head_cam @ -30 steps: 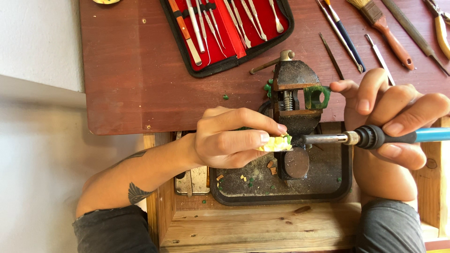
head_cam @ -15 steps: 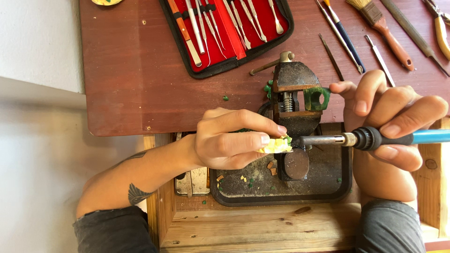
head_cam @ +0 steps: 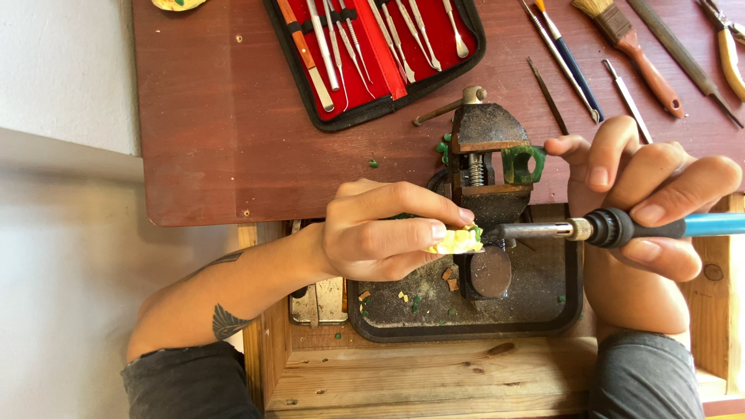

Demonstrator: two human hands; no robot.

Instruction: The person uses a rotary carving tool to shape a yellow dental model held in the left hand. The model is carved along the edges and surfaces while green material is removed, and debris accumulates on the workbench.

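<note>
My left hand (head_cam: 380, 231) pinches a small yellow lump with a green tip (head_cam: 456, 240) over a dark tray (head_cam: 466, 330). My right hand (head_cam: 648, 198) grips a soldering-type iron (head_cam: 621, 227) with a black collar and blue handle. Its metal tip touches the lump's green end. Just behind stands a small rusty bench vise (head_cam: 485, 167) with a green ring-shaped piece (head_cam: 521, 164) clamped at its right side. My right index finger reaches toward that green piece.
An open red-lined tool case (head_cam: 372, 54) with several metal picks lies on the dark red bench (head_cam: 217, 132). Brushes, files and pliers (head_cam: 621, 54) lie at the back right. Green and yellow chips dot the tray. A wooden drawer frame (head_cam: 434, 380) is below.
</note>
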